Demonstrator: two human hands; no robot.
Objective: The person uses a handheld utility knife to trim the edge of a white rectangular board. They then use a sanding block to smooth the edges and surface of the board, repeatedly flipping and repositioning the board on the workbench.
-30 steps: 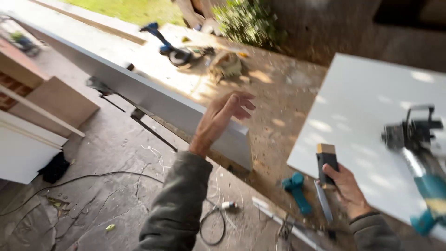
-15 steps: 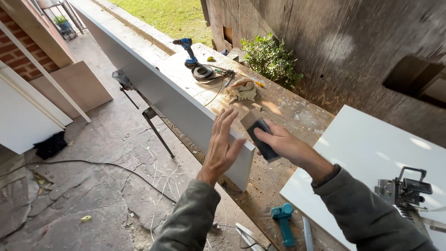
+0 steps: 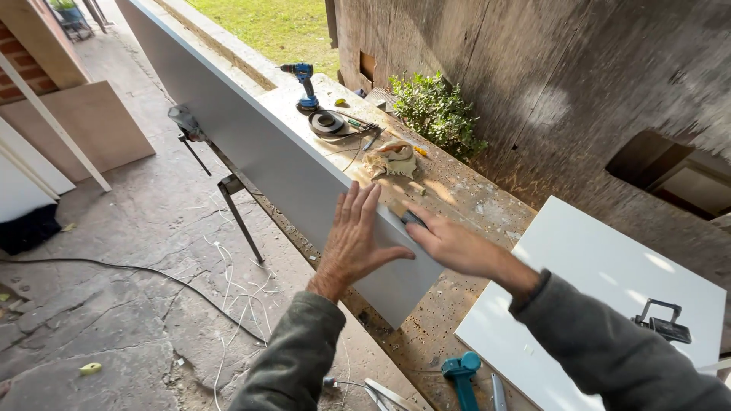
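Both arms wear long sleeves of a soft grey-green fabric that looks like fleece or brushed knit, slightly fuzzy on the surface. The left sleeve [image 3: 293, 358] ends in a plain cuff at the wrist, creased in loose folds. The right sleeve [image 3: 609, 350] ends in a darker, snug cuff. The left hand [image 3: 352, 243] and the right hand [image 3: 449, 245] are bare, with no gloves, rings or watch showing.

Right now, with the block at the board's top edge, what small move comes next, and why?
Probably draw the right hand and its dark block along the top edge of the long white board. The left hand lies flat on the board's face, bracing it upright, and the block sits near the board's close end.
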